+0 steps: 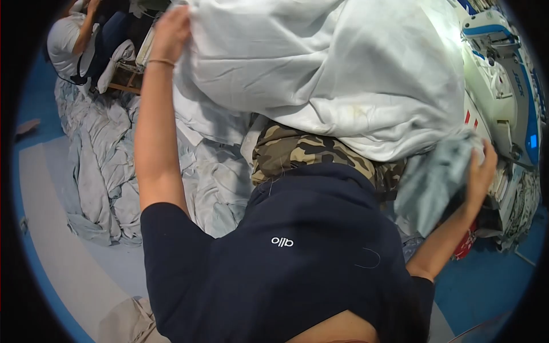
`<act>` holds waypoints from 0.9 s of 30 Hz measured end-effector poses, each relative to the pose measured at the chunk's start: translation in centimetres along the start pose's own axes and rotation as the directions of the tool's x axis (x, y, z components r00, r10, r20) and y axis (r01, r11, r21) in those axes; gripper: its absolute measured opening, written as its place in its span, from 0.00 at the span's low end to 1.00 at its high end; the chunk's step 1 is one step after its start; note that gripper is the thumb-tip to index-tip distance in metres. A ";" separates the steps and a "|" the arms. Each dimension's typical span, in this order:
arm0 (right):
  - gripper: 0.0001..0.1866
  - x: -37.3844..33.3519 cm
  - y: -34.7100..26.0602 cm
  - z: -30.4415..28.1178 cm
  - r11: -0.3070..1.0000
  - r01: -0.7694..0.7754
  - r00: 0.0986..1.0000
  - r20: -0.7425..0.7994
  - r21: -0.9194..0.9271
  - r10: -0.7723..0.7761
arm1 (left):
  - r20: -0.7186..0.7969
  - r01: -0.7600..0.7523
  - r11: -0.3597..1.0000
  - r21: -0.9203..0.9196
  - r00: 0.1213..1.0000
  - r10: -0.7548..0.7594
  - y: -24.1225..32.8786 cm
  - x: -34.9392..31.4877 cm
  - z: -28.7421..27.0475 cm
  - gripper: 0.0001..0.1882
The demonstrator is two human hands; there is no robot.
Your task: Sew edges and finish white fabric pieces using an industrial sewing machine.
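A large, wrinkled white fabric sheet point(320, 63) is lying over the camouflage-trousered lap point(309, 148). The left hand point(172, 31) is touching its left edge (grip closure cannot be told); the right hand's point(483, 171) grip is pinching a crumpled grey-green cloth point(432, 186). Pale fabric heaps point(103, 166) are covering blue-and-grey floor point(486, 303).
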State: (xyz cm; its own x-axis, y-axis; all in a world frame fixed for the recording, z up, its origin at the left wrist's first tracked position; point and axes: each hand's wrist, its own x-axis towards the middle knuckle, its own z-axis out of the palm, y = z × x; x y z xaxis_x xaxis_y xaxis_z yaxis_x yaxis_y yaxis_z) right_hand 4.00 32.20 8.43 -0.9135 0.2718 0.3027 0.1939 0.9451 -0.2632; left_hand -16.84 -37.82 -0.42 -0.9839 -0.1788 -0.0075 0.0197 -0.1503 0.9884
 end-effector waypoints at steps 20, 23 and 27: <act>0.15 3.3 -27.1 8.2 0.587 0.039 0.685 0.406 0.809 -0.605 | 0.131 0.589 0.395 -0.705 0.656 -0.743 -23.3 -21.2 6.1 0.13; 0.15 2.6 -28.1 2.6 0.379 -0.287 0.750 0.453 0.880 -0.482 | -0.042 0.209 0.289 -0.934 0.740 -0.671 -23.2 -17.3 7.0 0.17; 0.16 -1.5 -26.1 0.0 0.392 0.125 0.837 0.115 0.912 -0.534 | -0.635 -0.030 0.853 -0.521 0.681 -0.365 -14.2 -15.4 1.7 0.21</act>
State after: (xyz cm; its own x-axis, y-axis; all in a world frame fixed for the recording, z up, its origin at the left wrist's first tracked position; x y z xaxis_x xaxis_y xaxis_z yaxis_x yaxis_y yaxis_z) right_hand 0.33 7.16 14.88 -0.9098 -0.2982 0.2886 -0.3638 0.2384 -0.9004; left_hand -2.28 -31.29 -14.07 -0.5638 -0.6847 -0.4619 0.1388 -0.6299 0.7642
